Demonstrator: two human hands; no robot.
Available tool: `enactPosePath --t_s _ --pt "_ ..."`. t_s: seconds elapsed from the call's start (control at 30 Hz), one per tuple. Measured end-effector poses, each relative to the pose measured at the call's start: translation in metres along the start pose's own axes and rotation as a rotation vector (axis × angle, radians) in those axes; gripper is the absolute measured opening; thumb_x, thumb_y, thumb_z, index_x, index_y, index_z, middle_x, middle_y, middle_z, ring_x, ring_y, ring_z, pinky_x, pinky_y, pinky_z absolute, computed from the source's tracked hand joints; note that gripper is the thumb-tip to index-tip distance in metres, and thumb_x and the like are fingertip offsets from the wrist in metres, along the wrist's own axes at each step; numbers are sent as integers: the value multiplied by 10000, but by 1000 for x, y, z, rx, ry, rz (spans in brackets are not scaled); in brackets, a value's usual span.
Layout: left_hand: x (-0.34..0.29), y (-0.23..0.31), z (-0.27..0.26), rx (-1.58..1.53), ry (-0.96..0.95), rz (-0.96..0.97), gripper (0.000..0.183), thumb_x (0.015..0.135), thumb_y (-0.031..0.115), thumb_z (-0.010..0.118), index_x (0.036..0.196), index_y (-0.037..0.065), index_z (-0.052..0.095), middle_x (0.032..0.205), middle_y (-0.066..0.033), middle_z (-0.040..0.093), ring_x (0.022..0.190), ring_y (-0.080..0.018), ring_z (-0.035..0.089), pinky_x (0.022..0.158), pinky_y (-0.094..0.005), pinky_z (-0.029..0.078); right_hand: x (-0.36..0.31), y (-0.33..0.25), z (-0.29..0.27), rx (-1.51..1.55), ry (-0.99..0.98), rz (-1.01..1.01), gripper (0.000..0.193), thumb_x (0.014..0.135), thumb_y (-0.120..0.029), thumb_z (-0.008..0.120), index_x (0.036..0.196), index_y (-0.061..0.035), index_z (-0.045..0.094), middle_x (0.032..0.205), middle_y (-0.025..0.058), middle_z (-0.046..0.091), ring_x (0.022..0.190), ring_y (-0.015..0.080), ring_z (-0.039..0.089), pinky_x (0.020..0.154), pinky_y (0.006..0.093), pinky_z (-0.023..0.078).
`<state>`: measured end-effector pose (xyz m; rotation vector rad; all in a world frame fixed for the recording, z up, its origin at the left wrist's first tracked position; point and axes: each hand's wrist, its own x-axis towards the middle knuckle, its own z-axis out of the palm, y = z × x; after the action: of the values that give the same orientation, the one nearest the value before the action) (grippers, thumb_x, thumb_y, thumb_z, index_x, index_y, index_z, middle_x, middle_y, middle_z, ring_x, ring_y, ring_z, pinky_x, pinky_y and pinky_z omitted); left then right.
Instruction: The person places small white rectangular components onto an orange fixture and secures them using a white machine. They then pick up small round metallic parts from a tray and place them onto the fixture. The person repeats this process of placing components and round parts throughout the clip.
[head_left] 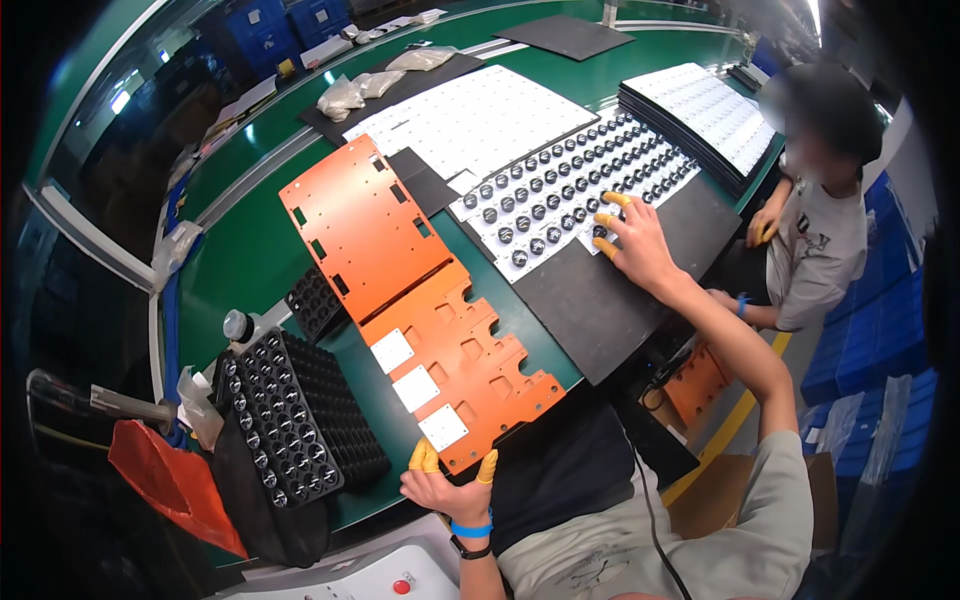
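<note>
My left hand (450, 488), in yellow finger cots, grips the near end of a long orange plate (355, 225), thumb and fingers on either side of its corner. Three white square boards (415, 388) lie in a row along the plate's left edge. To the right, my right hand (640, 240), also in yellow finger cots, has its fingers bent round a small white board piece with a round black lens (600, 232). That piece is at the near edge of a white board panel (508, 262) carrying rows of such lenses. A dark mat (590, 320) lies under my right hand.
Black trays of round lenses (280, 420) stand left of the plate. Beyond are a bare white panel (480, 115), plastic bags (360, 92) and a stack of white panels (700, 115). A co-worker (820, 200) sits at the right. An orange bag (170, 480) hangs at lower left.
</note>
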<state>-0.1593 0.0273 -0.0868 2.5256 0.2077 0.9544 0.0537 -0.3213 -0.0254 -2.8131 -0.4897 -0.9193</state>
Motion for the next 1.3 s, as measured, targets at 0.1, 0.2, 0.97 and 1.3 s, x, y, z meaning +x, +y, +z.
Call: enactPosePath --t_s 0.1,0.2,0.97,1.3 --pt "8 2 -15 -71 -76 0 785 709 694 720 1088 11 644 1026 -91 638 829 -274 514 778 -411 370 0 -29 -13 63 58 -44 299 758 -152 777 1027 -61 681 1201 136 591 1125 326 517 951 429 403" --pt "17 6 -26 -203 -157 -126 672 792 573 719 1117 -8 626 981 -106 623 732 -253 499 731 -392 387 -15 -72 -27 357 -9 -86 191 750 -137 781 888 -75 665 1018 94 634 945 298 587 850 411 458" --pt "42 61 -38 -1662 -288 -741 211 1021 234 472 1101 51 542 761 -8 503 579 -91 420 530 -224 329 -45 -167 -64 1051 -59 -90 293 794 -261 780 926 -37 645 879 95 630 774 290 622 658 382 508" --pt "39 108 -12 -1720 -562 -1053 249 1001 123 442 1232 59 508 971 -28 555 705 -42 471 525 -194 334 -46 -177 -76 1080 43 -78 366 701 -192 850 975 -32 667 1002 113 644 839 265 609 701 346 506"
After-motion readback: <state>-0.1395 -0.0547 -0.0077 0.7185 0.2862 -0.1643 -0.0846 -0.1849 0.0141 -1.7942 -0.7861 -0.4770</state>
